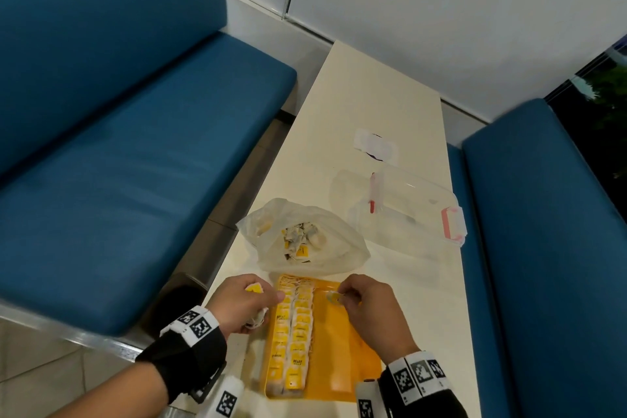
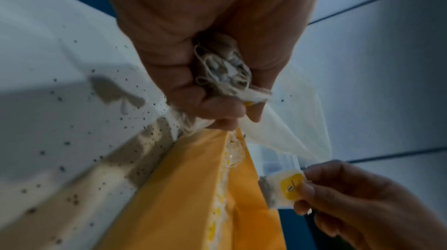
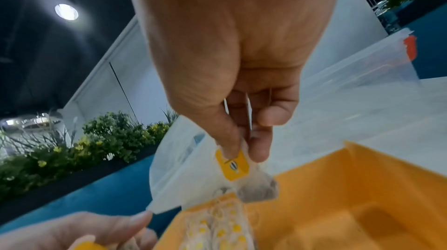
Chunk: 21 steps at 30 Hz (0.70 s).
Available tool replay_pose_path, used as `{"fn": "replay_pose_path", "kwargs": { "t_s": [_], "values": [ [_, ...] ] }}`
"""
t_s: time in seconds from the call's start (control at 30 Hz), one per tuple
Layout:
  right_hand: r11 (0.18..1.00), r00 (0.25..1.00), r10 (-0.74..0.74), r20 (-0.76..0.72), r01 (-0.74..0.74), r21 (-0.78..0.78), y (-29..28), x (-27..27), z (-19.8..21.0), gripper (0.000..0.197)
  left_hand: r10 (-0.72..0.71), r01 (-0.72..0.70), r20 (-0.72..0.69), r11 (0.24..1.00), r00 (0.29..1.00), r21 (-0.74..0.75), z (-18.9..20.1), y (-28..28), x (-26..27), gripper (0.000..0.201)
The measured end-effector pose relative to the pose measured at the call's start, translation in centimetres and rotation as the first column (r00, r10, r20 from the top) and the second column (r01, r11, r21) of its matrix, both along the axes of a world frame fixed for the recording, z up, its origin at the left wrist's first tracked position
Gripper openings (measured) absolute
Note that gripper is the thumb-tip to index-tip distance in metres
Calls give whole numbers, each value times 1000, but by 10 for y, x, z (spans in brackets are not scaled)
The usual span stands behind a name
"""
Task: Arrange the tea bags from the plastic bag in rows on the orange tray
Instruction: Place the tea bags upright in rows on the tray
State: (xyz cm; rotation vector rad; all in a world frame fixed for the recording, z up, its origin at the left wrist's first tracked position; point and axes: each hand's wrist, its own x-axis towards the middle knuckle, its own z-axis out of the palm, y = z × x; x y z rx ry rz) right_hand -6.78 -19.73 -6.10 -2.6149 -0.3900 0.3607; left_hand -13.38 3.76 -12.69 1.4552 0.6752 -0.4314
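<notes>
Right hand (image 1: pixel 368 307): grip pinches one tea bag (image 3: pixel 244 175) by its yellow tag, above the far end of the orange tray (image 1: pixel 342 349).
Left hand (image 1: pixel 242 304): grip closed round a spare bunch of bags (image 2: pixel 225 74).
Tray: two rows (image 1: pixel 293 332) fill its left side.
Plastic bag (image 1: pixel 302 237): on the tabletop (image 1: pixel 373 105), just beyond the tray.
Technique: probably start a third row; lay the bag flat, tag aligned with its neighbours.
</notes>
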Motion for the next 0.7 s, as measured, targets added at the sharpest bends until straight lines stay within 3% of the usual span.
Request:
{"fn": "replay_pose_path", "kwargs": {
  "t_s": [0.1, 0.23, 0.4, 0.7],
  "values": [
    [996, 999, 43, 30, -41, -76, 2, 1, -19, 9, -122, 112, 49, 979, 991, 171, -2, -5, 0, 38],
    [984, 996, 77, 45, -69, -167, 12, 3, -36, 13, -221, 187, 103, 946, 970, 265, -8, -8, -2, 63],
    [959, 996, 81, 39, -68, -275, 21, -1, -42, 17, -267, 234, 95, 935, 959, 267, -14, -4, -6, 65],
    [981, 999, -16, 43, 24, -193, 30, -9, -52, 11, -264, 244, 84, 951, 961, 192, -21, 0, -12, 68]
  ]
}}
